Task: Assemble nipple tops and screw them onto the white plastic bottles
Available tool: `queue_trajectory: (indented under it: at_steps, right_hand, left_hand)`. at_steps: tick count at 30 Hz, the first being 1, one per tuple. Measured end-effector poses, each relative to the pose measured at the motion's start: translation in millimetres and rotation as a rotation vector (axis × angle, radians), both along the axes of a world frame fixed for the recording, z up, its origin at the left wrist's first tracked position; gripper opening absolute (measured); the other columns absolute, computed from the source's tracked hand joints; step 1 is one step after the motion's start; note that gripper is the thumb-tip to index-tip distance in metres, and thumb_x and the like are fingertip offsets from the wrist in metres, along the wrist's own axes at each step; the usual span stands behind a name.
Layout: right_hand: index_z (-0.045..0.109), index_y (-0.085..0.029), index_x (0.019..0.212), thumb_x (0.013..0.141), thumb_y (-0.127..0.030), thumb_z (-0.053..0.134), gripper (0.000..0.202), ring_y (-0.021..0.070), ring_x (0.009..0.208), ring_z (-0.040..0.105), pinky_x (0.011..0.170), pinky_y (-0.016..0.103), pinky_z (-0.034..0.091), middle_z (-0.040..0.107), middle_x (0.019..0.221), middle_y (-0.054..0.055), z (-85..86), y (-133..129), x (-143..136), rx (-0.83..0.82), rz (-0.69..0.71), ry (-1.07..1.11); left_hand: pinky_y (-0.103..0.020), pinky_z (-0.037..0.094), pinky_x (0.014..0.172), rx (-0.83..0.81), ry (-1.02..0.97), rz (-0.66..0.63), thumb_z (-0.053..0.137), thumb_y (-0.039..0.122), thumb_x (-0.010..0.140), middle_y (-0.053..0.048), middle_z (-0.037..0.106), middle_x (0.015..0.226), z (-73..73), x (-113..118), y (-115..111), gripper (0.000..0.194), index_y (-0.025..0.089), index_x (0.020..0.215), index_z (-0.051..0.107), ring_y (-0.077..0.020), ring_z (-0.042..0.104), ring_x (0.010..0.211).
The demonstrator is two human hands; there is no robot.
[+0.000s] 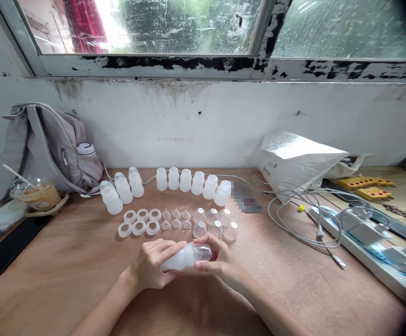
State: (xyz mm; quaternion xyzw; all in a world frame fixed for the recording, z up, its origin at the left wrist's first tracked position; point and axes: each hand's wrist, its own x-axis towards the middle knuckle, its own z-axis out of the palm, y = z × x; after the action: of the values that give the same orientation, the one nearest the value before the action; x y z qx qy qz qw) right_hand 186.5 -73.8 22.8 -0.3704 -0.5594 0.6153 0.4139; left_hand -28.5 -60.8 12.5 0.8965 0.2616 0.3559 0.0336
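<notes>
My left hand [157, 262] is wrapped round the frosted body of a small baby bottle [179, 259], held on its side above the table's near edge. On the bottle's right end sits a clear cap [203, 252], and the fingers of my right hand [220, 257] close around it. Just beyond lie white collar rings [139, 227], clear nipples [177, 224] and clear domed caps [215, 228], each kind in two rows. Several open bottle bodies [198, 183] stand in an arc behind them. To their left, 3 capped bottles [123, 188] stand together.
Far left are a grey backpack [49, 144], an iced coffee cup [38, 193] and a black phone [12, 247]. At right lie a silvery bag [294, 158], coiled white cables [294, 233] and a power strip [367, 254]. Wall and window [147, 28] bound the table's back.
</notes>
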Motion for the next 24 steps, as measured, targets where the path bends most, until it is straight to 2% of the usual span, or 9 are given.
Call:
queue_trajectory:
  at_steps: [3,8,12,16,19,22,24]
  right_hand:
    - [0.052,-0.019,0.089,0.061,-0.030,0.075,0.038,0.0125,0.069,0.051,0.058,0.023,0.038,0.056,0.077,-0.001,1.3,-4,-3,0.030,-0.041,-0.011]
    - [0.052,-0.019,0.091,0.068,-0.034,0.070,0.033,0.0122,0.064,0.052,0.055,0.023,0.040,0.055,0.074,-0.001,2.0,-12,-9,0.143,-0.193,-0.117]
    - [0.051,-0.019,0.087,0.079,-0.041,0.056,0.024,0.0128,0.059,0.055,0.053,0.025,0.043,0.056,0.068,-0.001,0.3,-11,-4,0.205,-0.299,-0.221]
    - [0.048,-0.021,0.097,0.080,-0.041,0.054,0.027,0.0143,0.056,0.057,0.052,0.027,0.044,0.057,0.068,-0.001,1.2,-5,6,0.260,-0.379,-0.374]
    - [0.046,-0.021,0.100,0.077,-0.040,0.057,0.031,0.0160,0.061,0.058,0.053,0.028,0.045,0.060,0.077,0.002,2.5,-2,6,0.351,-0.417,-0.447]
    - [0.048,-0.022,0.097,0.077,-0.038,0.058,0.028,0.0171,0.068,0.059,0.061,0.030,0.048,0.061,0.088,0.005,2.3,-3,6,0.439,-0.404,-0.520]
    - [0.050,-0.023,0.101,0.078,-0.038,0.057,0.028,0.0156,0.063,0.058,0.062,0.031,0.048,0.061,0.095,0.006,0.4,-5,11,0.459,-0.374,-0.608]
  left_hand:
    - [-0.030,0.052,0.063,0.063,-0.003,0.017,0.061,0.028,0.071,-0.008,0.066,0.098,0.1,-1,1,0.056,0.019,0.124,0.044,-0.0177,0.063,0.075]
    - [-0.028,0.052,0.064,0.171,-0.022,0.068,0.059,0.030,0.074,-0.009,0.066,0.095,1.6,0,-1,0.050,0.016,0.120,0.048,-0.0174,0.063,0.075]
    - [-0.028,0.052,0.067,0.252,-0.021,0.118,0.058,0.028,0.075,-0.009,0.066,0.095,2.9,-4,-2,0.046,0.017,0.119,0.049,-0.0183,0.063,0.080]
    - [-0.027,0.052,0.069,0.224,-0.070,0.198,0.061,0.025,0.074,-0.009,0.066,0.097,1.8,-13,1,0.048,0.019,0.120,0.047,-0.0181,0.063,0.082]
    - [-0.027,0.052,0.070,0.177,-0.073,0.235,0.063,0.025,0.072,-0.008,0.065,0.099,1.4,-16,3,0.049,0.019,0.119,0.048,-0.0181,0.063,0.082]
    - [-0.026,0.052,0.068,0.164,-0.074,0.237,0.065,0.025,0.071,-0.007,0.066,0.098,2.0,-14,3,0.050,0.019,0.118,0.049,-0.0176,0.063,0.080]
    - [-0.026,0.052,0.067,0.159,-0.077,0.237,0.064,0.025,0.071,-0.007,0.066,0.098,2.3,-13,3,0.049,0.019,0.117,0.050,-0.0174,0.064,0.079]
